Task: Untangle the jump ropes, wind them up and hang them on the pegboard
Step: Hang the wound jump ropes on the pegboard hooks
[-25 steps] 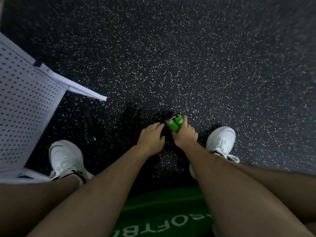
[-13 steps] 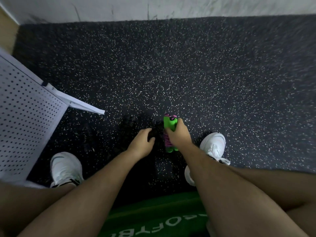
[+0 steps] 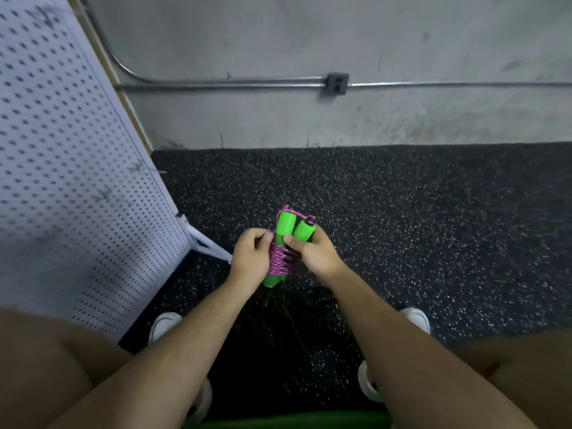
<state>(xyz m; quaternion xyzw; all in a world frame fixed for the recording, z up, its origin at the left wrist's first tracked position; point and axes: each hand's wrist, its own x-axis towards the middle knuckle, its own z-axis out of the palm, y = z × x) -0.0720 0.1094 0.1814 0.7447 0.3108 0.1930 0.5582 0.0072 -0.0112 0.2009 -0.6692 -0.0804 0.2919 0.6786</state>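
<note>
Jump rope (image 3: 280,249): centre of the frame, held clear of the floor between both hands, wound into one compact bundle.
Handles (image 3: 286,226): two, bright green, side by side, tops tilted slightly toward the upper right; one lower end sticks out beneath the wraps.
Cord (image 3: 278,261): pink-and-purple braid, wound crosswise round the middle of the handles; a short loop shows above the handle tops.
Right hand (image 3: 320,255): just right of the bundle, fingers wrapped behind the handles, thumb pressed across their front; clamped firmly on them.
Left hand (image 3: 249,258): just left of the bundle, fingers curled inward, thumb and fingertips pinching the cord at the upper edge of the wraps.
Pegboard (image 3: 62,181): fills the left of the frame, white and perforated, seen at a slant; faint dark marks on it too blurred to identify.
Floor (image 3: 402,227): dark, flecked with white, across the middle and right.
Wall (image 3: 309,35): grey, along the top.
Pipe (image 3: 232,85): metal, horizontal on the wall, curving upward at upper left.
Box (image 3: 336,83): small, grey, mounted on the pipe, upper centre.
Shoes (image 3: 164,325): white, partly hidden behind the forearms, lower frame.
Cloth (image 3: 278,422): green strip at the bottom edge.
</note>
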